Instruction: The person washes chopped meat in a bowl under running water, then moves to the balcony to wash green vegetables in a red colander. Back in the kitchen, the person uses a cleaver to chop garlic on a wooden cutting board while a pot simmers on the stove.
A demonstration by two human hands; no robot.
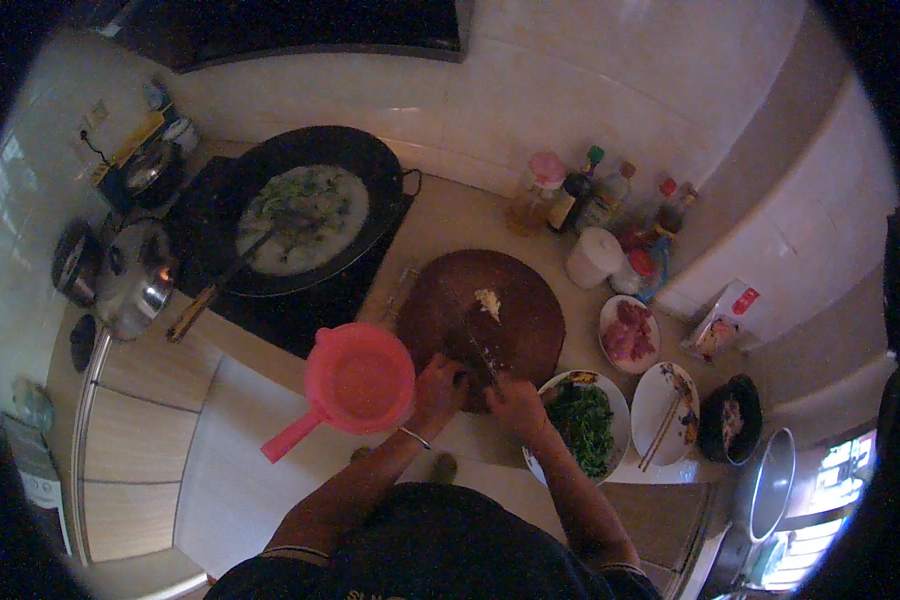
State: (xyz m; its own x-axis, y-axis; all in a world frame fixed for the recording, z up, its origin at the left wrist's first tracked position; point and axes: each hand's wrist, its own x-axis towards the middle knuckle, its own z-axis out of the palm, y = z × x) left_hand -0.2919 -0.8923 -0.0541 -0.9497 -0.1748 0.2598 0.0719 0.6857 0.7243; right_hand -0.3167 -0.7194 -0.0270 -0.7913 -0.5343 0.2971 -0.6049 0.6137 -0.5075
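Note:
A round brown chopping board (pixel 525 300) lies before me, with a small heap of pale minced food (pixel 487 303) near its middle. My right hand (pixel 517 407) is closed on the handle end of a cleaver (pixel 465 330), whose dark blade lies over the board. At the board's near edge, my left hand (pixel 441 390) has curled fingers by the blade; whether it holds anything is too dark to tell. A pink plastic ladle (pixel 360 379) is just left of that hand. To the right of my right hand is a plate of chopped greens (pixel 581 420).
On the stove at the left, a large wok (pixel 307 217) holds pale liquid, greens and a wooden-handled spatula (pixel 195 311). At right are a plate of raw meat (pixel 628 334), a plate with chopsticks (pixel 664 427) and a dark bowl (pixel 731 420). Several bottles (pixel 570 199) stand by the wall.

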